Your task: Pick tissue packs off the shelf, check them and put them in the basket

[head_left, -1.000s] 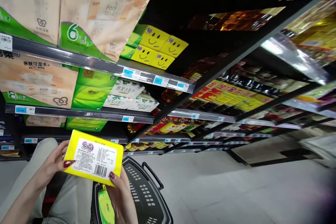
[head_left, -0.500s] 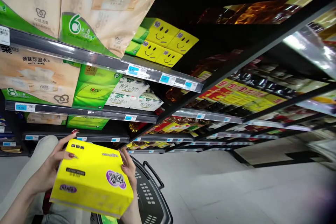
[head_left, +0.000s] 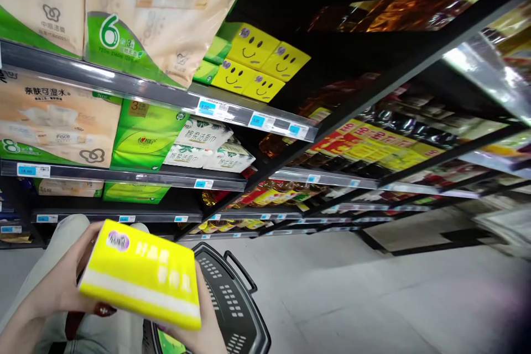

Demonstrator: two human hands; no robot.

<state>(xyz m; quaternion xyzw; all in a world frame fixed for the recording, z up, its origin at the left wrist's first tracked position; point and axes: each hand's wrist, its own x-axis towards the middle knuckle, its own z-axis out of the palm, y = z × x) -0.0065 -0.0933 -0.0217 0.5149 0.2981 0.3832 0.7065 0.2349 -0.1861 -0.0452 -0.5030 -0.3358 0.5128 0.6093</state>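
Note:
Between my two hands is a yellow tissue box point(head_left: 143, 274), tilted so that a side with white lettering, a white band and a purple logo faces me. My left hand point(head_left: 68, 282) grips its left end, with a dark red thumbnail under the lower edge. On the right end my right hand point(head_left: 207, 310) is closed too; its fingers are mostly hidden behind the box. Just below, a black shopping basket point(head_left: 249, 310) stands on the floor, and a green package point(head_left: 171, 343) shows inside it.
Shelves ahead hold big tissue packs point(head_left: 166, 22), yellow smiley-face boxes point(head_left: 253, 47), green tissue packs point(head_left: 143, 133) and white face-towel packs point(head_left: 203, 135). Bottles point(head_left: 394, 133) line shelves to the right. Grey floor point(head_left: 332, 298) extends right of the basket. My bent knees point(head_left: 72, 227) are at lower left.
Both hands have turned the tissue box, so a different side with white lettering and a white band now faces me. The view has shifted slightly.

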